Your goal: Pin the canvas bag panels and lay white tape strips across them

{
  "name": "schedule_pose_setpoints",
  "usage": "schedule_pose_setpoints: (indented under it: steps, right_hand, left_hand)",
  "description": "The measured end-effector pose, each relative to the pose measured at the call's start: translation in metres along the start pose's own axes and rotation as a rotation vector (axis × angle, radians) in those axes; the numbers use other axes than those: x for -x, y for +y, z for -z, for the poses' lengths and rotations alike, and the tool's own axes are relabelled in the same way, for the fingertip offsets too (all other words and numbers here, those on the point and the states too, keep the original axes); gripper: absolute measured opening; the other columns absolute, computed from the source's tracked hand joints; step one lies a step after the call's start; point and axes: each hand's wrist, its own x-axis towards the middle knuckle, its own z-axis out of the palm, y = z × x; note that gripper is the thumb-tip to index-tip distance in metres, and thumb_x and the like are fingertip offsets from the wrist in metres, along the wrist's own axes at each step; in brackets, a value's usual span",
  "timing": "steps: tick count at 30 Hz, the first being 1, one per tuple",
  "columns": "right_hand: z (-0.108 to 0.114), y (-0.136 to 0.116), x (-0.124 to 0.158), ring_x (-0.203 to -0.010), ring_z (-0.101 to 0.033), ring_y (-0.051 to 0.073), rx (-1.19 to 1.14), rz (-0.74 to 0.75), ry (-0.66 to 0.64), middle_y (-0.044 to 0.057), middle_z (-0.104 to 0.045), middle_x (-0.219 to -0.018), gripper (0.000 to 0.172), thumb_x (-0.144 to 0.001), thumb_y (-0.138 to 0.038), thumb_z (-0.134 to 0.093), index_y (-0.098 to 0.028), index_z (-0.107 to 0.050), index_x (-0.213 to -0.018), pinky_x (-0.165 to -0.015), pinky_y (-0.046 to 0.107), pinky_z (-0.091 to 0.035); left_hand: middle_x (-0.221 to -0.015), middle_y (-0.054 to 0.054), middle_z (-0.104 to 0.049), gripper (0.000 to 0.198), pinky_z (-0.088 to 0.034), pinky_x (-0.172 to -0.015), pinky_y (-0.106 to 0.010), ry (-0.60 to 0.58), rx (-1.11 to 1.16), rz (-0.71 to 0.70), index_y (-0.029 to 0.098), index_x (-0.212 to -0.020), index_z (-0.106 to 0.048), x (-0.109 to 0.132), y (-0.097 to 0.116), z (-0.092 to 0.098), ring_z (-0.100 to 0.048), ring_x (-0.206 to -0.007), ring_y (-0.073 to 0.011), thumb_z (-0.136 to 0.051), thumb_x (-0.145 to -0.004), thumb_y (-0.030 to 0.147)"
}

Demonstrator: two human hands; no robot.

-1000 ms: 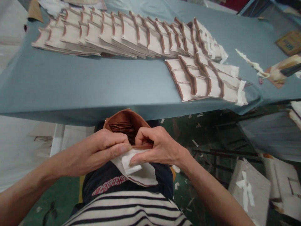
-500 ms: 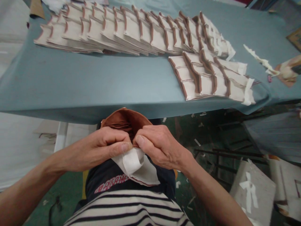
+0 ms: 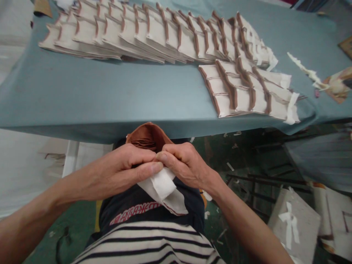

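My left hand [image 3: 130, 168] and my right hand [image 3: 188, 163] meet above my lap, both closed on a brown leather-like piece with white backing [image 3: 151, 131]. The brown side arches up beyond my fingers, with several thin brown layers showing inside the curve. Each thumb presses down on the near edge, and the fingertips beneath are hidden. A white strip [image 3: 164, 185] hangs from between my hands over a pale flap with a thin dark red edge, across my dark apron [image 3: 123, 205].
A long overlapping row of white pieces with brown edges [image 3: 156, 29] lies on the blue-covered table [image 3: 110, 88]. A shorter stack [image 3: 243, 99] is near the front edge. Pale boards [image 3: 302, 227] stand low at the right; white scraps litter the floor.
My hands have drawn together and shifted slightly right with the piece. The loop in the white strip now lies flatter, and the brown arch looks narrower.
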Motion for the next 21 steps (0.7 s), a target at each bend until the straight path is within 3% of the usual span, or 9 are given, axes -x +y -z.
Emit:
schedule_pose_setpoints:
  steps: [4, 10, 16, 21]
  right_hand:
    - [0.0008, 0.0038, -0.0046, -0.061, -0.040, 0.011, -0.088, -0.003, 0.032, -0.005, -0.044, -0.064, 0.055, -0.110, -0.059, -0.049, -0.022, -0.047, -0.068, -0.060, 0.027, -0.030]
    - [-0.0006, 0.0080, -0.0045, -0.061, -0.037, 0.010, -0.157, -0.012, 0.045, -0.006, -0.043, -0.066, 0.054, -0.109, -0.056, -0.054, -0.022, -0.048, -0.068, -0.058, 0.027, -0.028]
    - [0.0012, 0.0095, -0.0058, -0.058, -0.031, 0.011, -0.245, -0.091, 0.037, -0.005, -0.036, -0.063, 0.062, -0.103, -0.071, -0.057, -0.023, -0.046, -0.066, -0.055, 0.028, -0.026]
    - [0.0001, 0.0107, -0.0072, -0.059, -0.031, 0.012, -0.252, -0.069, 0.042, -0.005, -0.037, -0.065, 0.065, -0.102, -0.077, -0.053, -0.023, -0.047, -0.067, -0.055, 0.028, -0.027]
  left_hand:
    - [-0.081, 0.001, -0.064, 0.057, -0.048, -0.071, -0.025, 0.060, -0.013, 0.026, 0.019, -0.083, -0.064, 0.0015, -0.0046, 0.0071, -0.057, -0.074, -0.0148, -0.027, -0.116, 0.047]
    - [-0.081, 0.000, -0.069, 0.065, -0.046, -0.066, -0.027, 0.074, 0.026, 0.127, 0.018, -0.082, -0.070, -0.0017, -0.0091, 0.0072, -0.059, -0.074, -0.0171, -0.032, -0.113, 0.061]
    - [-0.074, 0.003, -0.056, 0.052, -0.039, -0.060, -0.025, -0.033, 0.108, 0.091, 0.019, -0.079, -0.065, -0.0052, -0.0060, 0.0085, -0.047, -0.063, -0.0127, -0.037, -0.112, 0.048]
    - [-0.077, 0.004, -0.059, 0.037, -0.042, -0.062, -0.023, -0.036, 0.108, 0.120, 0.020, -0.079, -0.064, -0.0023, -0.0051, 0.0098, -0.052, -0.067, -0.0132, -0.047, -0.105, 0.041]
